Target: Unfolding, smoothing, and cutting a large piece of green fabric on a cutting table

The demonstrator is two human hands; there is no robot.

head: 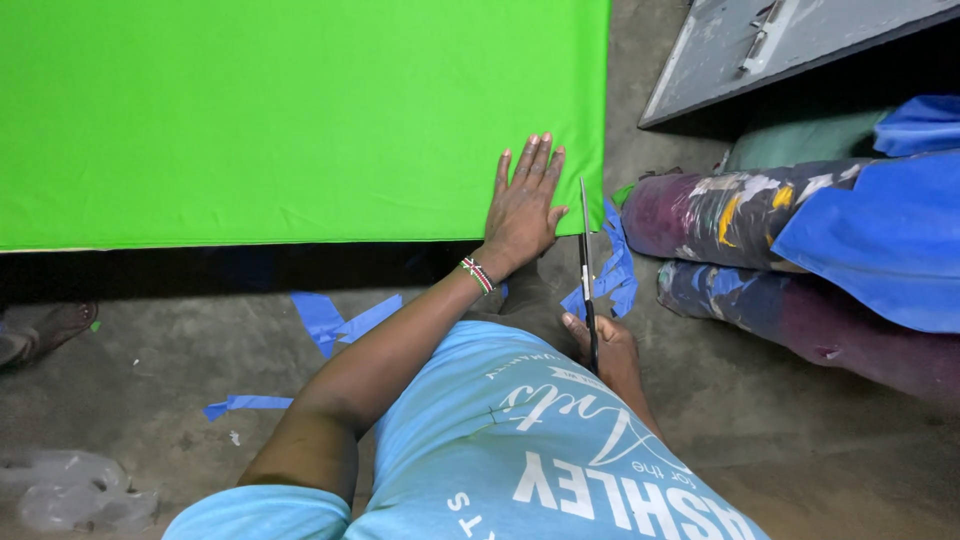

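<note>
I see left hand (pixel 523 205) spread flat on bright green fabric sheet (pixel 300 110); right hand (pixel 607 350) grips long steel scissors (pixel 586 262) at its edge. Cut barely begun, I judge.

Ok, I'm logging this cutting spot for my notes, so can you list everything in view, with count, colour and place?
Fabric sheet: one, bright green, spread flat across the upper left.
Scissors: one pair, dark with pale blades, at the sheet's right edge, blades pointing up.
Fabric scraps: several, blue, scattered on the floor below the sheet and beside the scissors.
Fabric rolls: several, patterned purple, blue and greenish, stacked at right.
Metal panel: one, grey, top right.
Floor: grey concrete, dusty.
Foot: one, another person's, far left.
Wristband: one, beaded, on the left wrist.
Left hand: flat on the sheet, fingers spread.
Right hand: gripping the scissors' handles.
</note>
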